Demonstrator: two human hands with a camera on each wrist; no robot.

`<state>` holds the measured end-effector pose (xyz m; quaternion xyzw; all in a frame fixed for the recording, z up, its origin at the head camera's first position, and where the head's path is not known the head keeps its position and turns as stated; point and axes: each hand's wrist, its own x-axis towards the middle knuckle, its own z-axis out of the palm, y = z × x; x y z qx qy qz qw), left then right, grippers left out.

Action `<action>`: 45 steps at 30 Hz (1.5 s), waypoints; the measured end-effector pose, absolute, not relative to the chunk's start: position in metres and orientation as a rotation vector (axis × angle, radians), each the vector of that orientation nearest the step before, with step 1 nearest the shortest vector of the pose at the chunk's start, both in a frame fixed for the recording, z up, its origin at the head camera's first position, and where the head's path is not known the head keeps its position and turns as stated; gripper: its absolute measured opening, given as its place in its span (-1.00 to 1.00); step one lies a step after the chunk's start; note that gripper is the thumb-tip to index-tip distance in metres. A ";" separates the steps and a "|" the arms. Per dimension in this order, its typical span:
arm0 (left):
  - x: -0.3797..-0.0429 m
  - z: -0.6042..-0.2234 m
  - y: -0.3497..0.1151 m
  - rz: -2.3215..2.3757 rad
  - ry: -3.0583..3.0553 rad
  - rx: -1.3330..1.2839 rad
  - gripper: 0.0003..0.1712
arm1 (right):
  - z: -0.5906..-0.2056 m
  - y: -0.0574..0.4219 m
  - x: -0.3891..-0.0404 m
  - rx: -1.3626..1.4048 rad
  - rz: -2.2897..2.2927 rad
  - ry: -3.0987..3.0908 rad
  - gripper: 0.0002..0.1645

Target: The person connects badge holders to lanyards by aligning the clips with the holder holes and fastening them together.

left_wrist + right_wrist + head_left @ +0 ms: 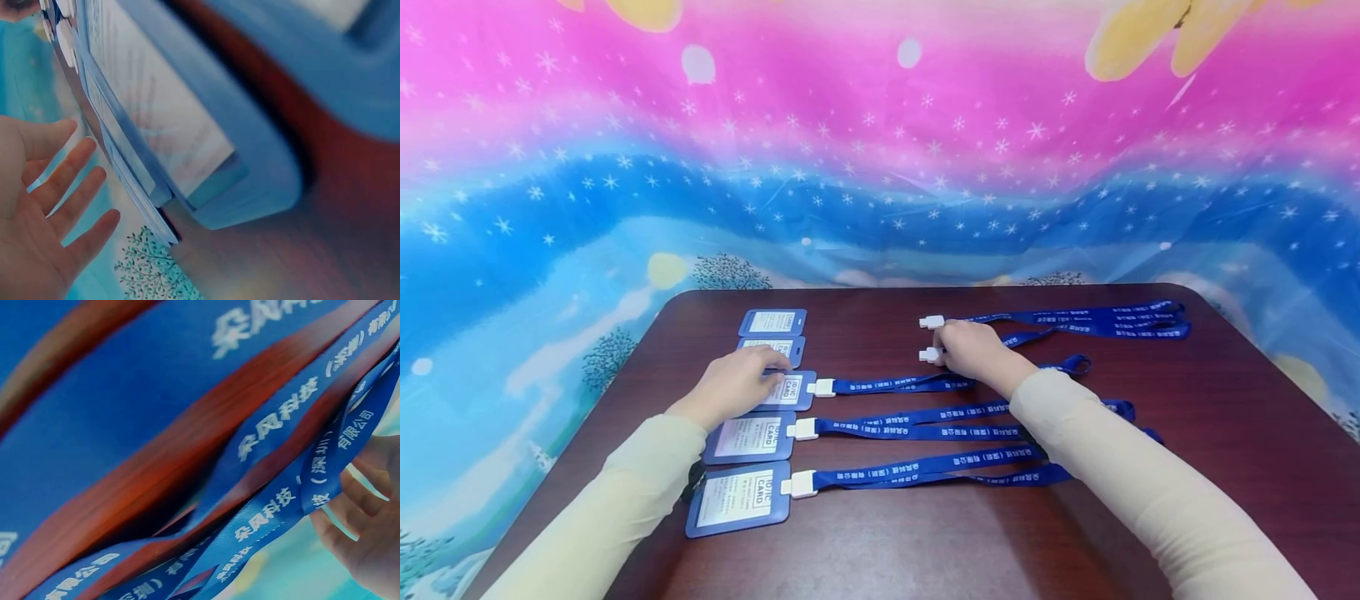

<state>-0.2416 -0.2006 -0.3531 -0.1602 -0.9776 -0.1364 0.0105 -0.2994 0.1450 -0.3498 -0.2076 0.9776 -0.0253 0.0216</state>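
Blue badge holders with white "ID/IC CARD" inserts lie in a column on the left, among them a bare holder (772, 322) without a strap. My left hand (735, 383) hovers over the second (792, 347) and third holders (793, 390); in the left wrist view its fingers are spread and relaxed. My right hand (973, 354) pinches a blue lanyard just behind its white clip (929, 356); the fingertips are partly hidden. In the right wrist view the printed blue strap (356, 428) runs up to that hand (369, 519). Another lanyard's white clip (932, 322) lies just beyond.
Three holders with lanyards clipped on lie in the nearer rows, including the nearest holder (737, 498) and its strap (925, 471). The dark red-brown table (880, 550) has rounded far corners. A colourful printed cloth (865, 167) hangs behind it.
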 end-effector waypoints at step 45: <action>-0.286 -0.363 -0.187 -0.450 -3.251 -0.273 -0.41 | -0.350 0.135 -0.304 -0.500 -0.116 3.016 -0.89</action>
